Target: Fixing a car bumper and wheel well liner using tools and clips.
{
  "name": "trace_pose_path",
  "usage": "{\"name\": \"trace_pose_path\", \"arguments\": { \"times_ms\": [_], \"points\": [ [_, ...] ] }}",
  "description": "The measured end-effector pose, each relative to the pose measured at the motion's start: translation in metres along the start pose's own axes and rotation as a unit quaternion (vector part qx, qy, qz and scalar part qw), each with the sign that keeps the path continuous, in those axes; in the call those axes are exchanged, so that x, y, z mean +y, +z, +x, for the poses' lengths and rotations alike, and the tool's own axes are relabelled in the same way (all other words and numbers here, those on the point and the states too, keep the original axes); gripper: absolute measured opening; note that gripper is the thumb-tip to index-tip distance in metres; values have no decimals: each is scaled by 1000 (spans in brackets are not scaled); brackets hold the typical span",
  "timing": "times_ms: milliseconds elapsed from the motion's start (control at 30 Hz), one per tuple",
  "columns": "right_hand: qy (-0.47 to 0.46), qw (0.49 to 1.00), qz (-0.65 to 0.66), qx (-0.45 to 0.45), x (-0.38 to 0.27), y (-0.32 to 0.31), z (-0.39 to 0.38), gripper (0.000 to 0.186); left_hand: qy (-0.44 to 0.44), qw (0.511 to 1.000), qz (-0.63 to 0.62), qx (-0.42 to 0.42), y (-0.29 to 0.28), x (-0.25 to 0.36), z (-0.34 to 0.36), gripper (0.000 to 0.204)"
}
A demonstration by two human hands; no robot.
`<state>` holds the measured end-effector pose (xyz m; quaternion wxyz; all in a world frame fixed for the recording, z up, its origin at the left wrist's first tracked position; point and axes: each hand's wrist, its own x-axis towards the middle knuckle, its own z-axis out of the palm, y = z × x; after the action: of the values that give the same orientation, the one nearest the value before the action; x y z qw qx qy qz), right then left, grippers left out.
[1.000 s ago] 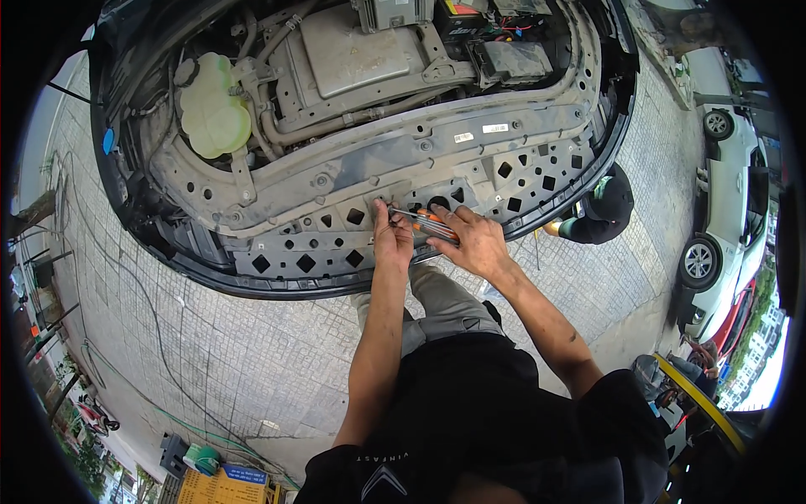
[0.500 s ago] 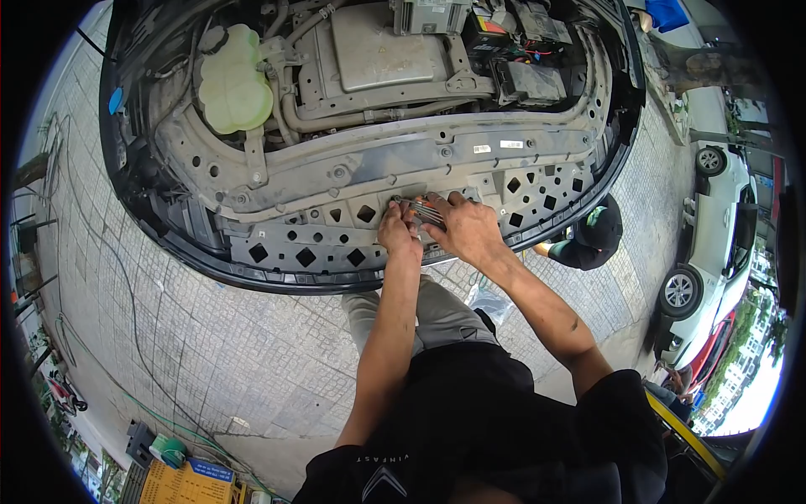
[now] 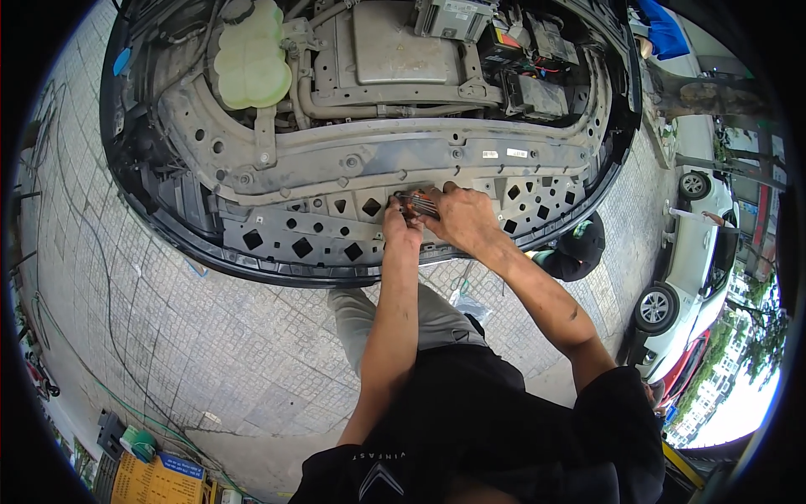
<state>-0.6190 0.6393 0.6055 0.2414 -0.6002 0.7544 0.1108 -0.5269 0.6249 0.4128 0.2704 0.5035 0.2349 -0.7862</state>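
Both my hands work over the perforated metal panel [image 3: 319,227] at the front of an opened car's engine bay. Between them is what looks like a hex key set [image 3: 426,204], several thin metal keys side by side in an orange-red holder. My right hand [image 3: 467,220] closes over the set from the right. On its left end, my left hand [image 3: 400,225] has its fingers pinched together. The fingertips partly cover the tool, so the exact grip there is hidden.
A pale green fluid tank [image 3: 250,63], a metal cover [image 3: 403,46] and a battery [image 3: 504,42] fill the bay. Beyond the bumper edge at right, a person in a dark cap [image 3: 581,245] crouches low. A plastic bag [image 3: 470,307] lies on the paving. A white car [image 3: 684,277] stands at right.
The view has shifted slightly over the car. My hands stay together on the key set at nearly the same spot on the panel, with the right hand's fingers drawn in a little.
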Motion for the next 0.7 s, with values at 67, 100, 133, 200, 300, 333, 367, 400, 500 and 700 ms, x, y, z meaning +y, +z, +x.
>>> {"name": "trace_pose_path", "arguments": {
  "times_ms": [67, 100, 133, 200, 300, 333, 367, 400, 500, 700],
  "points": [
    [2, 1000, -10, -5, -3, 1, 2, 46, -22, 999, 0, -31, -1, 3, -1, 25],
    [-2, 1000, -13, 0, -5, 0, 3, 45, -23, 999, -3, -31, 1, 3, 0, 25],
    [-5, 1000, -15, 5, -6, 0, 4, 44, -14, 1000, -6, -19, 4, 1, 0, 26],
    [-14, 999, -44, -1, -10, 2, 8, 42, -6, 1000, -12, -7, 4, 1, -3, 27],
    [-36, 996, -81, 0, -12, -1, 15, 40, -3, 1000, -14, 17, 5, 2, -9, 26],
    [-51, 995, -89, 5, -13, -3, 17, 39, -32, 999, -7, -13, 3, 4, -11, 26],
    [-52, 994, -91, 5, -13, -4, 20, 39, -62, 997, 0, -43, 1, 4, -13, 26],
    [-66, 993, -102, -3, -13, -6, 24, 37, -62, 997, -2, -45, -2, 4, -15, 26],
    [-88, 989, -120, -19, -12, -5, 30, 36, -73, 993, -5, -92, 0, 0, -26, 26],
    [-43, 986, -114, -116, -26, -22, 42, 43, -52, 992, -82, -75, 18, -6, -42, 27]
  ]
}}
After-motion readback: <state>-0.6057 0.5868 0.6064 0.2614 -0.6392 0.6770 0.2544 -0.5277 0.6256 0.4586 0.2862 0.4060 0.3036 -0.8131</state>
